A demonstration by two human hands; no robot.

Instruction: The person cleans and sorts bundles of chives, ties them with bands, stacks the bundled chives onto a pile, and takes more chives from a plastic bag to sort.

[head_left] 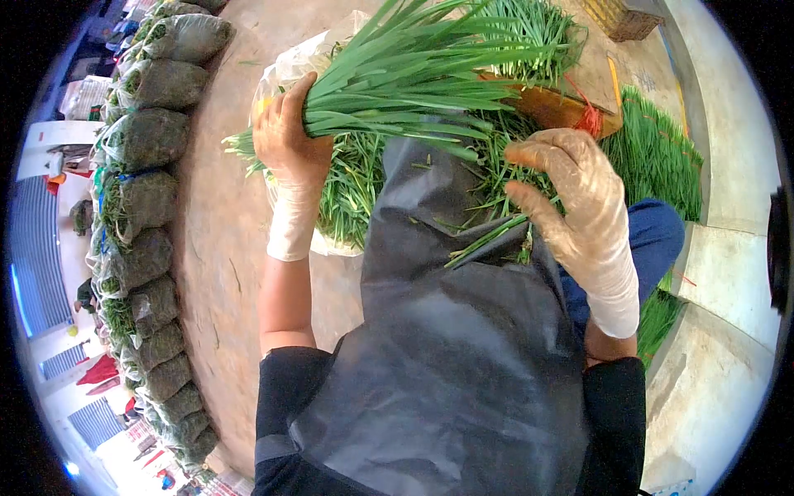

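My left hand (289,136), in a pale dirty glove, is wrapped round the stem end of a large bunch of long green leaves (397,70). The leaves fan out to the right above my lap. My right hand (566,178), gloved too, is raised over the right side of my lap with its fingers curved and apart, holding nothing. Loose leaf scraps (492,240) lie on my dark apron (463,347) below it. Under the bunch, a pale plastic bag (337,243) holds more leaves.
Another green pile (529,41) lies at the top by a wooden board (562,107) with red ties (589,121). Bundled greens (653,157) stand along the right wall. A brown crate (624,18) is at the top right. Filled bags (149,140) line the left.
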